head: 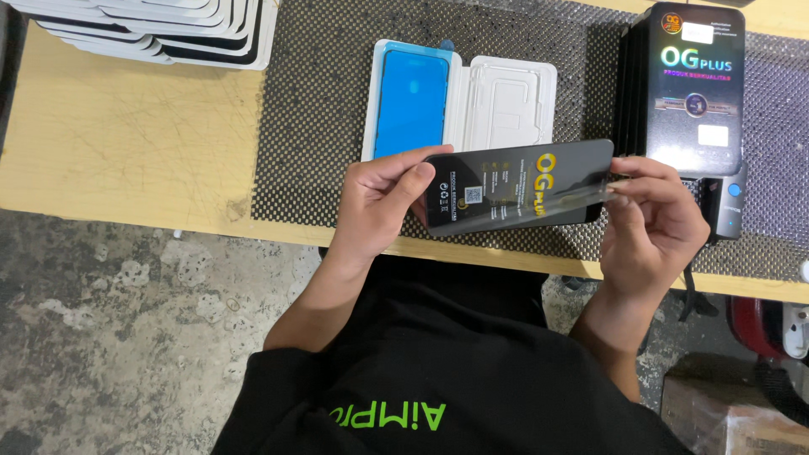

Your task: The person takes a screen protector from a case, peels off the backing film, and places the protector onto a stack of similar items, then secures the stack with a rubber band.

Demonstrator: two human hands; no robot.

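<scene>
A flat black packet (514,187) with yellow print and a small code square is held level above the table's near edge. My left hand (383,202) grips its left end, thumb on top. My right hand (657,221) pinches its right end, where a thin clear flap sticks out between the fingers. Just behind the packet lies an open white tray (459,105) with a blue film sheet (410,101) in its left half and an empty moulded right half.
A stack of black packets (695,84) stands upright at the back right, with a small dark device with a blue button (731,198) beside it. White trays (160,29) are piled at the back left. A dotted black mat (312,126) covers the wooden table (126,143). Concrete floor below.
</scene>
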